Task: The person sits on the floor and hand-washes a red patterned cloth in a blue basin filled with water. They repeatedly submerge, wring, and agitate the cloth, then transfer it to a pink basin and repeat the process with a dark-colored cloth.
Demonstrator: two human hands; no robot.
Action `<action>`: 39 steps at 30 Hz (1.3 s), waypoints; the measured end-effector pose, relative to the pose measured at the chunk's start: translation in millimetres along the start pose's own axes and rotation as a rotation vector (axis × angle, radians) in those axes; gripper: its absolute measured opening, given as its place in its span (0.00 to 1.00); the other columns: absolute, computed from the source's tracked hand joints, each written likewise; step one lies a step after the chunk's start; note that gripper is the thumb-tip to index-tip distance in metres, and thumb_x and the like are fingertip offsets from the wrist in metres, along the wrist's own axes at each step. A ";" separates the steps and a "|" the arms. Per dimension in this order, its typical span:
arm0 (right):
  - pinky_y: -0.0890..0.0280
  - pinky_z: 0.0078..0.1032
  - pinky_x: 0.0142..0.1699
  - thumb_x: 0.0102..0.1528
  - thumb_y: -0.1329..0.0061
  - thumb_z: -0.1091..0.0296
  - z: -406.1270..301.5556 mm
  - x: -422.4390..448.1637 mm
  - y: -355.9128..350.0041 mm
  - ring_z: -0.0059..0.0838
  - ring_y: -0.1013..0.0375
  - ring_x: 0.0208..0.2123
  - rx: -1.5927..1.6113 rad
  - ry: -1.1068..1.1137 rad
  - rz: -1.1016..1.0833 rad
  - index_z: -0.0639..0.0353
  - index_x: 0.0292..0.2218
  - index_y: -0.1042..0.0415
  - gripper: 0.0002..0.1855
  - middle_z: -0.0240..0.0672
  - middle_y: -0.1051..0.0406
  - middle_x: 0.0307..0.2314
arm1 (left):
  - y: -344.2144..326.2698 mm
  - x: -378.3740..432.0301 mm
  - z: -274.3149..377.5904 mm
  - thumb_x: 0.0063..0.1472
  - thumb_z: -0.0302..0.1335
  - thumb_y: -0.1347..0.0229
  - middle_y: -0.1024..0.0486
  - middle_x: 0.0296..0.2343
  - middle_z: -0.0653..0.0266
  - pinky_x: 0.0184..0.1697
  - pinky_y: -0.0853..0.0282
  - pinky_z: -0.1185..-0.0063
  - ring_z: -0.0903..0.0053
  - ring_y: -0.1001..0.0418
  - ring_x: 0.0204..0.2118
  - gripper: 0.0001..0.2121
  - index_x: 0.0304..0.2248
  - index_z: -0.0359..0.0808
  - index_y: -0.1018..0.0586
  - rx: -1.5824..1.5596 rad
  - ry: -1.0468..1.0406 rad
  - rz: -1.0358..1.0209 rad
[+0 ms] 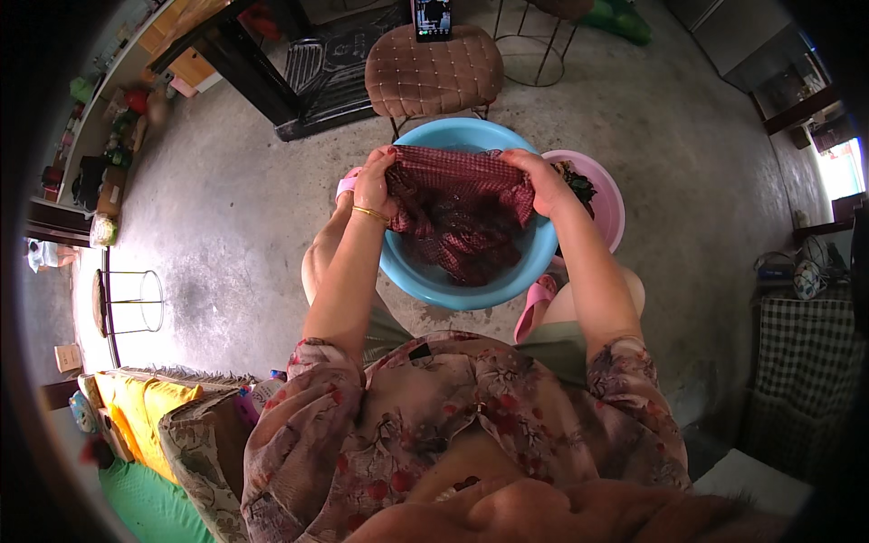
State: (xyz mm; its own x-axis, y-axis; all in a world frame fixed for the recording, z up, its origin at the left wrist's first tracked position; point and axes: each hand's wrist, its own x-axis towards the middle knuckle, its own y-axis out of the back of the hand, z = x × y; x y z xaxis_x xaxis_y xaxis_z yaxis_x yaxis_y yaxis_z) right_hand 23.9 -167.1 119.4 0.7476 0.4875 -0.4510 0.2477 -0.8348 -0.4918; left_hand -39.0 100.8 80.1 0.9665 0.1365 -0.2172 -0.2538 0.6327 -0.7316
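Note:
A wet dark-red checked cloth [461, 180] is stretched between my two hands over a blue plastic basin [468, 298]. My left hand [375, 184] grips its left upper corner, and a gold bracelet [371, 214] circles that wrist. At the opposite corner, my right hand [541, 182] pinches the cloth with the thumb on top. The lower part of the cloth hangs bunched into the basin, where water shows around it. What the fingers do beneath the fabric is hidden.
Right of the blue basin, a pink basin [614, 203] holds dark, patterned fabric. A brown padded stool [434, 78] stands just beyond, with a phone [433, 20] propped on it. Behind is a black metal stove-like frame [319, 68]. A sofa [204, 434] sits at the lower left.

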 end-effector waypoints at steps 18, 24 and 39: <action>0.34 0.42 0.32 0.51 0.55 0.65 86.3 -16.8 -85.6 0.49 0.29 0.25 -1.198 0.895 -0.041 0.57 0.30 0.35 0.07 0.46 0.30 0.22 | -36.9 -7.6 -91.5 0.56 0.39 0.54 0.26 0.37 0.64 0.47 0.39 0.70 0.68 0.31 0.42 0.15 0.38 0.40 0.26 0.040 0.416 0.443; 0.37 0.44 0.30 0.55 0.59 0.64 72.4 35.1 -51.4 0.52 0.30 0.26 -1.295 0.811 0.287 0.58 0.32 0.38 0.07 0.48 0.30 0.22 | -43.3 -17.9 -119.8 0.58 0.40 0.55 0.30 0.45 0.66 0.53 0.47 0.69 0.72 0.39 0.51 0.18 0.43 0.40 0.27 -0.012 0.468 0.316; 0.41 0.42 0.51 0.54 0.69 0.73 125.6 54.6 15.3 0.55 0.36 0.46 -1.783 0.372 0.095 0.64 0.43 0.39 0.16 0.58 0.38 0.42 | 84.0 63.4 -154.4 0.56 0.37 0.55 0.29 0.37 0.38 0.47 0.41 0.66 0.48 0.33 0.43 0.20 0.35 0.25 0.25 1.334 -0.143 0.246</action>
State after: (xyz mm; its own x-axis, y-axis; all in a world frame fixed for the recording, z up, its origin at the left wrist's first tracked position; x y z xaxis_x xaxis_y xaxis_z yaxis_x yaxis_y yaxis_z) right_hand -8.8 -121.1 -6.3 0.8181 0.5594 -0.1334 0.3015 -0.2198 0.9278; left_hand -4.8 45.0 -94.8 0.9181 0.3770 -0.1226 -0.2681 0.8182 0.5086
